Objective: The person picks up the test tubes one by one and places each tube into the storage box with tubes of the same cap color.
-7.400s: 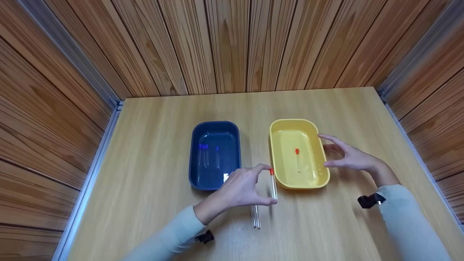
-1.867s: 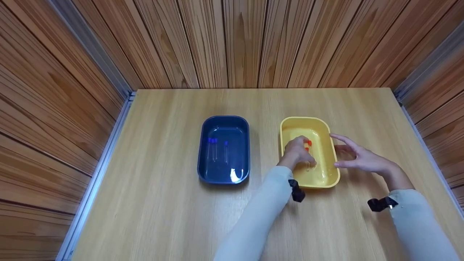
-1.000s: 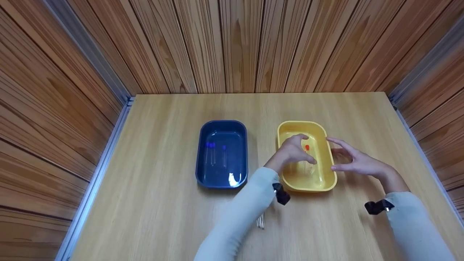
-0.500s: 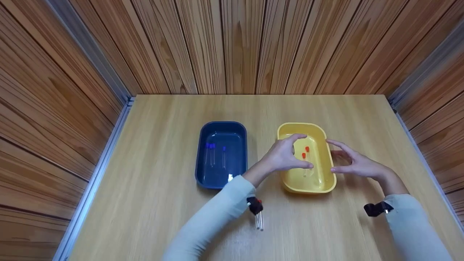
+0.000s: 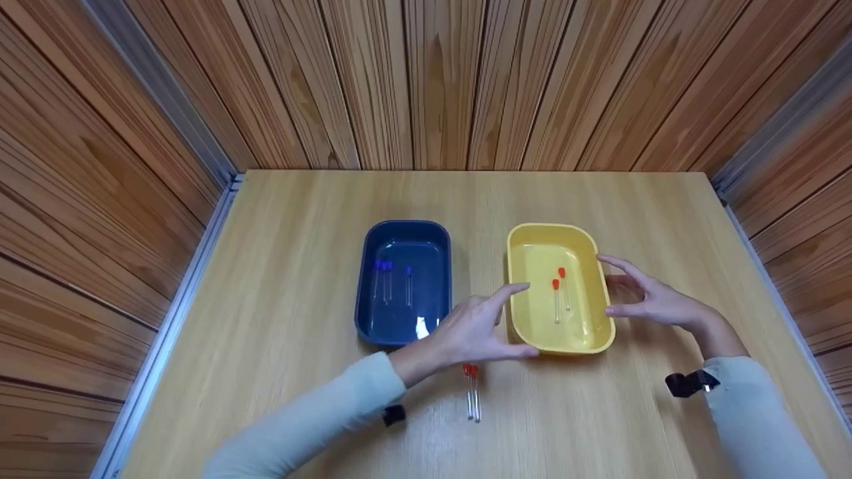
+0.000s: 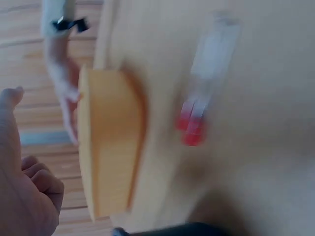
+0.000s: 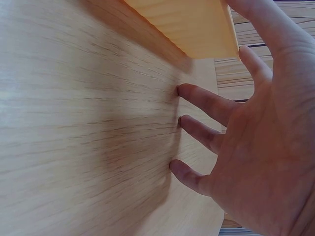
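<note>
My left hand (image 5: 469, 332) is over the table between the two trays, its thumb and forefinger spread and nothing between them. Just below it on the table lie two clear tubes with red caps (image 5: 473, 396); the left wrist view shows their red caps (image 6: 193, 132) blurred. Two more red-capped tubes (image 5: 557, 306) lie in the yellow tray (image 5: 536, 326). My right hand (image 5: 655, 299) touches that tray's right side with thumb and forefinger, while its other fingers (image 7: 197, 132) reach down to the table in the right wrist view.
A dark blue tray (image 5: 393, 326) stands left of the yellow one, partly behind my left hand. In it are three tubes with blue caps (image 5: 386, 283). Wood-panelled walls (image 5: 432, 86) enclose the table at the back and both sides.
The red-capped tube my left hand held earlier now lies in the yellow tray beside another. My left hand has left that tray, moving left and nearer. The right hand keeps its place.
</note>
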### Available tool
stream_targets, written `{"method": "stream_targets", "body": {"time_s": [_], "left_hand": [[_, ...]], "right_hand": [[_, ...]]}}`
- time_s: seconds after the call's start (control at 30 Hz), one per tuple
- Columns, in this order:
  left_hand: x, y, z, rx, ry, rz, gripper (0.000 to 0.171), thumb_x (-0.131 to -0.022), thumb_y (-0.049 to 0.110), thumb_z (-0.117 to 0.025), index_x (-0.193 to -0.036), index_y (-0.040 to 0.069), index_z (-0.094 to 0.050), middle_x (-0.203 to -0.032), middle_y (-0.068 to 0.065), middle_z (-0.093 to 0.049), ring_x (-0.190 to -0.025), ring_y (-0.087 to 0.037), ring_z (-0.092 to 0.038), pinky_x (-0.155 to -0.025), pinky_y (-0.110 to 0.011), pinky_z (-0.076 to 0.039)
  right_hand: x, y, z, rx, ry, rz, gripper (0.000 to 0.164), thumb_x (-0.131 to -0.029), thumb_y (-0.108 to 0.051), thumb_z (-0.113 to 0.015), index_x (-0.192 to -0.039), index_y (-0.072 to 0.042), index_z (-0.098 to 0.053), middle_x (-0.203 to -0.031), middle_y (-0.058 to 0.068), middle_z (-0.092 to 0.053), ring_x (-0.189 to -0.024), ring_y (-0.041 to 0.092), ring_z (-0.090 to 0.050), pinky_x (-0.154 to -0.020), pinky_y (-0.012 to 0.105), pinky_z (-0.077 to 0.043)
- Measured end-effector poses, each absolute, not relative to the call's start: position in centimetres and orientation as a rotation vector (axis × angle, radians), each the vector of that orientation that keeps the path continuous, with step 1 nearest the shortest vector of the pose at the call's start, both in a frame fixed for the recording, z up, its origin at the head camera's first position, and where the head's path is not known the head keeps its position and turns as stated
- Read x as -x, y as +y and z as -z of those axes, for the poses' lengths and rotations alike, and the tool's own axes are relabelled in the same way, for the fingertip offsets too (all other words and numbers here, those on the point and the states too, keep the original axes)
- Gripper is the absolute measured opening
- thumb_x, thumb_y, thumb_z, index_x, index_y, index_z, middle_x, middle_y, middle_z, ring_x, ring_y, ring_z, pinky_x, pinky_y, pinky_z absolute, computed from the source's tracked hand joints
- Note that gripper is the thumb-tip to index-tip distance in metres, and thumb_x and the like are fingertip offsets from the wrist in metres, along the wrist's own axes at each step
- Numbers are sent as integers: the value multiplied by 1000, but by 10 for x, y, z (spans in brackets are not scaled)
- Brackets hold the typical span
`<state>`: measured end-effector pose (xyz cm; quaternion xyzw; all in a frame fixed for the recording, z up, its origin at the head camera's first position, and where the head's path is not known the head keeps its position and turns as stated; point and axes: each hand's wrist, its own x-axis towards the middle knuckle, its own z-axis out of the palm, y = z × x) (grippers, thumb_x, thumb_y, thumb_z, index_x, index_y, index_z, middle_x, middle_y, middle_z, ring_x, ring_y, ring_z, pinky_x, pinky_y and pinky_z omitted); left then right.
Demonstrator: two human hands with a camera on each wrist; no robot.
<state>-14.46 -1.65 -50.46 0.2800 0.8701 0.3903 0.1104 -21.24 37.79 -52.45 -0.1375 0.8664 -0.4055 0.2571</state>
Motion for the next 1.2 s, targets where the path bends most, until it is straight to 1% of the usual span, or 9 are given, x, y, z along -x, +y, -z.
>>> {"method": "stream_targets", "body": {"time_s": [0.13, 0.27, 0.47, 0.6, 0.7, 0.87, 0.97, 1.07, 1.2], "left_hand": [[126, -32, 513, -871, 2617, -1028, 101, -90, 63, -90, -171, 25, -44, -65, 11, -41, -54, -5, -36, -54, -19, -26], [111, -48, 521, -884, 2610, -971, 100, -90, 64, -89, -170, 22, -46, -64, 11, -46, -53, -5, -39, -55, -19, -27], [93, -67, 540, -774, 2541, -947, 98, -88, 63, -91, -169, 24, -49, -71, 9, -51, -57, -6, -43, -57, -19, -31], [82, -77, 557, -740, 2529, -898, 99, -86, 64, -92, -167, 26, -51, -71, 13, -45, -57, -4, -38, -57, -20, -27], [75, -82, 569, -716, 2545, -849, 102, -84, 67, -93, -168, 27, -49, -71, 14, -39, -57, -4, -33, -59, -21, -24], [69, -87, 579, -606, 2564, -765, 114, -77, 76, -92, -169, 27, -46, -75, 13, -47, -66, -6, -44, -65, -22, -32], [69, -87, 581, -551, 2567, -710, 118, -75, 79, -92, -170, 27, -45, -77, 11, -51, -71, -8, -49, -69, -23, -36], [69, -85, 580, -526, 2577, -676, 118, -74, 79, -93, -169, 27, -47, -76, 10, -50, -70, -9, -50, -69, -23, -35], [69, -83, 580, -509, 2594, -665, 111, -75, 77, -94, -164, 26, -51, -74, 10, -49, -67, -8, -49, -66, -23, -35]], "right_hand": [[211, 378, 525, 370, 2359, 1097, 109, -103, -30, -82, -182, -27, -8, -187, 28, -21, -168, 62, -26, -123, 94, -18], [211, 377, 525, 378, 2357, 1112, 108, -103, -28, -82, -182, -26, -10, -187, 28, -19, -168, 62, -26, -124, 94, -18], [212, 375, 525, 369, 2341, 1129, 107, -102, -26, -83, -182, -25, -11, -186, 29, -22, -168, 62, -26, -124, 94, -18], [213, 376, 524, 364, 2326, 1143, 106, -102, -23, -82, -182, -25, -12, -184, 31, -27, -168, 62, -26, -124, 94, -18], [212, 378, 525, 362, 2324, 1139, 106, -103, -23, -82, -182, -26, -12, -184, 31, -26, -168, 62, -26, -123, 95, -17], [212, 379, 526, 364, 2328, 1136, 106, -103, -25, -82, -182, -27, -12, -185, 29, -24, -169, 61, -25, -124, 94, -16], [211, 380, 525, 370, 2334, 1139, 106, -103, -24, -82, -182, -26, -11, -185, 30, -25, -169, 61, -25, -123, 95, -15], [210, 380, 524, 368, 2341, 1135, 106, -104, -26, -82, -182, -27, -10, -185, 30, -26, -169, 61, -25, -124, 95, -15], [210, 378, 524, 360, 2342, 1126, 107, -104, -29, -82, -182, -29, -10, -186, 29, -23, -170, 61, -24, -124, 95, -14]]}}
